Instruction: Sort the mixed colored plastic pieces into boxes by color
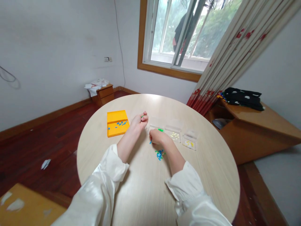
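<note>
My left hand is raised over the far middle of the round table, its fingers curled around a small green piece. Lower and to its right, my right hand pinches a small blue piece that pokes out below the fingers. Just nearer than this hand lies a little heap of blue, green and yellowish pieces. A clear box holding green pieces is partly hidden behind my right hand. Left of my hands lies an opened yellow case with several blue pieces in its near half.
Two more clear boxes stand to the right, one with pale yellow pieces, another with yellow ones. The round table has a curved edge. Beyond it are a small drawer cabinet, a tilted wooden desk and a curtain.
</note>
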`<state>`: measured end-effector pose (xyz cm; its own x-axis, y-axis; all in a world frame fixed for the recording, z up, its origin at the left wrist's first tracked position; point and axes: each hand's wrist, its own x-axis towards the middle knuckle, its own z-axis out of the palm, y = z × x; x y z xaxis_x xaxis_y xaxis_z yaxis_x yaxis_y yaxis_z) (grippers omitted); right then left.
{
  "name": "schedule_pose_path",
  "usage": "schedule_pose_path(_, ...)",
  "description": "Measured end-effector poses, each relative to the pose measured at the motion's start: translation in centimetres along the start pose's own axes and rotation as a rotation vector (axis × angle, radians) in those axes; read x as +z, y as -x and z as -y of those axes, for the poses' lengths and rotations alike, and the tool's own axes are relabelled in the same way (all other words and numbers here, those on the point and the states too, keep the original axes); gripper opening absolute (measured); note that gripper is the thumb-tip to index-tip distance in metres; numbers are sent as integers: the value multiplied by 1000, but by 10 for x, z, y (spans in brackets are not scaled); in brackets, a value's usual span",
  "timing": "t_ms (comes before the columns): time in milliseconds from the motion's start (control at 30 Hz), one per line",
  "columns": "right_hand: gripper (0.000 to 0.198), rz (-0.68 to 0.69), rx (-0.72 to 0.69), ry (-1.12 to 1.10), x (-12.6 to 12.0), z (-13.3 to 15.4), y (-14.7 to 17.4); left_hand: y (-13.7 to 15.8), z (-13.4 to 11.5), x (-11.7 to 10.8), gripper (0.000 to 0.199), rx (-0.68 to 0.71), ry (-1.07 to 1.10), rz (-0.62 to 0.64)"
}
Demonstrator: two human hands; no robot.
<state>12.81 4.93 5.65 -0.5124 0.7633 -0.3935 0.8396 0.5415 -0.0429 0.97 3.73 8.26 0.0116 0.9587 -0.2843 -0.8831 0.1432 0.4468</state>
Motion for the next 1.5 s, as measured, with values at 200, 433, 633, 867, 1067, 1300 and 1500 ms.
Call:
schedule_pose_path(200,26,15,-31,25,4,0,-3,-9,-1,4,25,2,175,-52)
schedule_pose_path(433,26,14,-38,14,4,2,-5,-16,-6,2,31,9,297,-73)
schedule_pose_path(633,27,34,-10,-2,-3,5,3,-20,-14,-5,38,-18,280,-37)
schedule_pose_path(867,28,29,-10,-15,-1,4,3,-16,-35,-10,32,-106,-4,100)
schedule_pose_path(1067,27,19,-16,-7,1,3,0,-16,-57,-23,26,-99,-473,90)
schedule_pose_path(1300,27,27,-27,3,3,2,-1,-6,-81,-39,33,7,-666,-69)
schedule_pose_path(1500,28,21,-22,3,8,-1,-7,-1,-102,-53,33,-39,-602,-112)
